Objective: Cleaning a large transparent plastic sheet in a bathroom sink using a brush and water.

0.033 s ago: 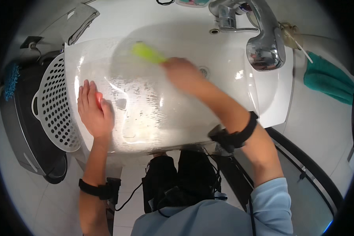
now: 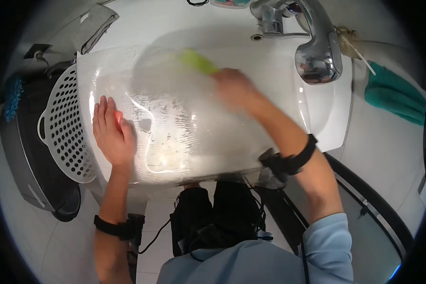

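Observation:
A wet, see-through sheet (image 2: 168,113) lies across the white washbasin, with streaks, droplets and bright reflections on it. My left hand (image 2: 116,135) rests flat on its left part, fingers stretched out. Between thumb and forefinger shows a small orange-red thing (image 2: 119,119), mostly hidden under the hand, so its kind is unclear. My right hand (image 2: 234,90) is closed around a yellow-green brush-like tool (image 2: 198,61), smeared by motion. The tool points to the far left, over the upper middle of the sheet. Its working end is too blurred to make out.
A chrome tap (image 2: 317,57) overhangs the basin at the far right. A white perforated basket (image 2: 64,123) stands against the left edge, beside a dark bin (image 2: 38,156). A grey cloth (image 2: 97,28) lies back left; a teal towel (image 2: 395,94) hangs at right.
My right hand and the yellow-green tool have shifted to the right, and the right forearm has moved with them. My left hand has stayed in place on the sheet.

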`<state>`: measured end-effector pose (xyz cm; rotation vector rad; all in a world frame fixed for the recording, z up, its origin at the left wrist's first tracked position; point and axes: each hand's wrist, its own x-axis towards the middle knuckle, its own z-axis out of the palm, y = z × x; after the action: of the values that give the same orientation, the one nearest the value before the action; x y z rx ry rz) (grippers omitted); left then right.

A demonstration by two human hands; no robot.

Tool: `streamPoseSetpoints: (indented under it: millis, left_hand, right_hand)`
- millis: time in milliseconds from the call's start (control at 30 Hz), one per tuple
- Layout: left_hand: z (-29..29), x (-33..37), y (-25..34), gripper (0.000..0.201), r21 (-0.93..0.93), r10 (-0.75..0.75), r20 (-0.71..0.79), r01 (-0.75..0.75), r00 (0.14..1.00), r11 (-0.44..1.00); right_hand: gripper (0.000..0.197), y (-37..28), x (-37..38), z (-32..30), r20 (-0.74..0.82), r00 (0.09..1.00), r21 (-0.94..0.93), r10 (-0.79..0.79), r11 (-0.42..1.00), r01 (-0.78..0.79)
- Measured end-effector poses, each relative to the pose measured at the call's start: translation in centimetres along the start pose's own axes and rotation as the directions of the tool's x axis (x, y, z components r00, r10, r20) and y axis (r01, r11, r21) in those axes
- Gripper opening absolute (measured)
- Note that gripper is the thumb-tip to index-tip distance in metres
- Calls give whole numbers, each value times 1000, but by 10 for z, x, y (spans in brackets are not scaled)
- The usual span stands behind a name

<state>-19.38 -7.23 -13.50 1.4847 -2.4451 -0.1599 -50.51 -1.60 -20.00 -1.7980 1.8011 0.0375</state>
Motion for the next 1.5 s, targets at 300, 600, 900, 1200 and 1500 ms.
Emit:
streamPoseSetpoints:
  millis: [300,600,900,1200,1500]
  left_hand:
    - [5,5,7,50,-16,16,-13,-17,1000,1000]
    - [-1,4,0,50,-6,30,-30,-30,999,1000]
    - [6,-2,-6,49,-2,30,-20,-30,999,1000]
    - [7,0,-2,48,7,26,-5,-26,1000,1000]
    - [1,0,-6,45,14,32,-3,-32,999,999]
  right_hand:
    - [29,139,-105,-31,160,891,-279,424,886,-371]
    - [32,103,-104,-21,254,866,-126,430,903,-412]
    - [40,40,-74,-35,452,592,134,667,605,-785]
    - [33,88,-84,9,338,819,-2,464,870,-493]
    - [41,101,-99,-23,402,582,93,707,601,-794]
